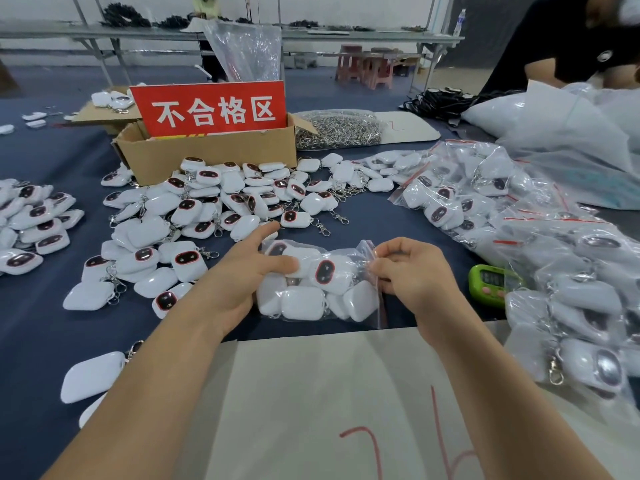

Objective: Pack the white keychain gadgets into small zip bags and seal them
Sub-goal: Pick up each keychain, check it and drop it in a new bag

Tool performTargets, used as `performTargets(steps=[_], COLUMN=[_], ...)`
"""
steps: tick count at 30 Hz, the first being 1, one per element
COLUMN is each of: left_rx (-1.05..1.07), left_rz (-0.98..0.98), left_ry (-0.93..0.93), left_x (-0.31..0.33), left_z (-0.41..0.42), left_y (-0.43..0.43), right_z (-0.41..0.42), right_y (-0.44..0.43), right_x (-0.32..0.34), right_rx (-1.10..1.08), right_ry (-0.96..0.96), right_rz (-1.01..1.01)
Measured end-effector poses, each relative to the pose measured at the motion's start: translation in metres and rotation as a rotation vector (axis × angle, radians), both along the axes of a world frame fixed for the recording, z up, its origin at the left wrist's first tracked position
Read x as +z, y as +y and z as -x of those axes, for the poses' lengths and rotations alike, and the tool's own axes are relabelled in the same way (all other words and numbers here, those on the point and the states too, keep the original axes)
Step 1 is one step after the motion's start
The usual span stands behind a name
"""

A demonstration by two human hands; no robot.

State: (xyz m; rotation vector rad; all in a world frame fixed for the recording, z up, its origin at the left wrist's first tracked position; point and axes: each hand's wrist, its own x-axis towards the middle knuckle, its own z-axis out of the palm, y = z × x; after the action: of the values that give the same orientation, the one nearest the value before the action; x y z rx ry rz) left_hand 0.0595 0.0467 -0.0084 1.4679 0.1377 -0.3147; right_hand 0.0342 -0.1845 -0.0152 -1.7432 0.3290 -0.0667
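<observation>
A clear zip bag (pixel 322 292) stuffed with several white keychain gadgets lies on the dark blue cloth in front of me. My left hand (pixel 239 275) rests on the bag's left side, thumb pressing a gadget through the plastic, index finger stretched out. My right hand (pixel 412 268) pinches the bag's red-lined zip edge at its right end. A heap of loose white gadgets (pixel 194 216) with dark oval faces and metal clips spreads behind and left of the bag.
A cardboard box (pixel 207 154) with a red sign stands behind the heap. Filled zip bags (pixel 519 216) pile up on the right, beside a green timer (pixel 488 282). A bag of metal clips (pixel 339 129) lies further back. A grey sheet (pixel 329 393) covers the near edge. Another person (pixel 568 39) sits at far right.
</observation>
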Motion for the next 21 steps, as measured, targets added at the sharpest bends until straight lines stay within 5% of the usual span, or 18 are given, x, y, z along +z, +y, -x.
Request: performTargets(steps=[3, 7, 13, 18, 21], left_rx=[0.000, -0.089, -0.066, -0.086, -0.030], left_rz=[0.037, -0.168, -0.028, -0.031, -0.034], left_ry=[-0.045, -0.205, -0.070, -0.071, -0.093], left_x=[0.000, 0.004, 0.003, 0.006, 0.006], left_z=[0.001, 0.004, 0.007, 0.009, 0.009], left_y=[0.001, 0.002, -0.004, -0.006, -0.005], right_z=[0.004, 0.008, 0.009, 0.011, 0.014], right_y=[0.002, 0.003, 0.006, 0.005, 0.007], right_x=[0.003, 0.007, 0.012, 0.014, 0.013], right_rx=[0.050, 0.101, 0.145, 0.161, 0.277], right_ry=[-0.040, -0.117, -0.228, -0.148, -0.055], right_rz=[-0.076, -0.149, -0.345, -0.183, 0.090])
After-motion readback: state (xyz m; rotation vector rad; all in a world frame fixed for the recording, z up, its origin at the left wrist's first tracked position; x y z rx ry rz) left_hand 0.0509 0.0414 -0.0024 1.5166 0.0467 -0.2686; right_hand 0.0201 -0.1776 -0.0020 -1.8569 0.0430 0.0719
